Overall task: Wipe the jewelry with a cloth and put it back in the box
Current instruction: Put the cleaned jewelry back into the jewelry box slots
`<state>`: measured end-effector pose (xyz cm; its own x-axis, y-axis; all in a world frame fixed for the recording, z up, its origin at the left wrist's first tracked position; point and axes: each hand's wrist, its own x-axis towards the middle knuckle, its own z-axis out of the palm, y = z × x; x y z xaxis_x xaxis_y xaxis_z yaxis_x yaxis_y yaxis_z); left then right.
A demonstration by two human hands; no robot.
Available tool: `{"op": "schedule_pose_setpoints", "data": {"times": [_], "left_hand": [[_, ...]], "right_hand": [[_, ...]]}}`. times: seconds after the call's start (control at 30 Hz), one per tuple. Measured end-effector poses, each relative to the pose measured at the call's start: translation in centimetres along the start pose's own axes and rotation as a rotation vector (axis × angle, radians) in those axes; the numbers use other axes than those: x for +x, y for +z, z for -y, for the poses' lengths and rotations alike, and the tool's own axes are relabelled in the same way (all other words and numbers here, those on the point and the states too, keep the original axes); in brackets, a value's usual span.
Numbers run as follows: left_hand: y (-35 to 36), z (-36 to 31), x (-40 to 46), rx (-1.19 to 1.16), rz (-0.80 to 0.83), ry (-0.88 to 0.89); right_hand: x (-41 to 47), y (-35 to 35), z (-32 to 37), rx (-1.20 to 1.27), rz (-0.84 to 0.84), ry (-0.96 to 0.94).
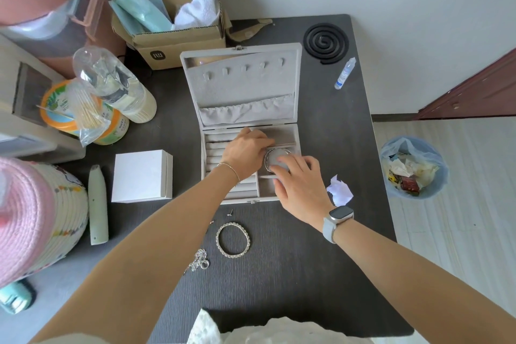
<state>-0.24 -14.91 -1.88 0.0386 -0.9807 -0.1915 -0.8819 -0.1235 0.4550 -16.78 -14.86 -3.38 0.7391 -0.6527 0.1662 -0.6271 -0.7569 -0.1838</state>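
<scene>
A grey velvet jewelry box (243, 84) stands open in the middle of the dark table. Both hands are over its right-hand compartments. My left hand (245, 152) and my right hand (298, 184) touch a silver bangle (268, 160) that lies in a compartment; the grip itself is partly hidden by fingers. In front of the box lie a beaded silver bracelet (233, 240), a silver chain with a ring clasp (199, 260) and a small ear stud (231, 213). A small pale crumpled cloth (339, 190) lies right of the box.
A white square box (141, 176) and a pale green pen-like device (97, 204) lie to the left. Behind are a cardboard box (178, 36), bottles and tubs (111, 98), a black coil (324, 42) and a dropper bottle (344, 74). A bin (413, 167) stands on the floor to the right.
</scene>
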Motion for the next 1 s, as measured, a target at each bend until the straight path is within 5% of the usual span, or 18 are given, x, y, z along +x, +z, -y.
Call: {"op": "schedule_pose_setpoints", "data": {"times": [0.07, 0.17, 0.3, 0.47, 0.57, 0.67, 0.73, 1.0], "left_hand": [[-0.2, 0.3, -1.1, -0.132, -0.136, 0.014], [0.0, 1.1, -4.7, -0.23, -0.388, -0.087], [0.8, 2.0, -10.1, -0.278, -0.49, -0.281], [1.1, 2.3, -12.5, -0.301, -0.478, -0.375], [-0.5, 1.5, -12.1, -0.587, -0.362, -0.418], [-2.2, -0.2, -11.3, -1.038, -0.034, -0.489], [-2.6, -1.0, -10.7, -1.08, 0.061, -0.447], [-2.9, -2.5, -3.9, -0.751, -0.35, -0.324]], "right_hand": [[-0.6, -0.6, 1.6, 0.068, -0.069, -0.129], [-2.3, -0.7, 5.6, 0.11, 0.05, -0.279], [-3.7, 0.9, 10.5, 0.046, 0.463, -0.187], [-2.2, -0.7, 10.1, 0.32, 0.501, 0.003], [-1.0, -2.6, 7.8, 0.616, 0.372, 0.091], [0.4, -3.9, 5.6, 0.743, 0.132, 0.174], [1.2, -4.2, 4.3, 0.807, 0.026, 0.237], [4.1, -3.7, -0.2, 0.906, -0.197, 0.527]]}}
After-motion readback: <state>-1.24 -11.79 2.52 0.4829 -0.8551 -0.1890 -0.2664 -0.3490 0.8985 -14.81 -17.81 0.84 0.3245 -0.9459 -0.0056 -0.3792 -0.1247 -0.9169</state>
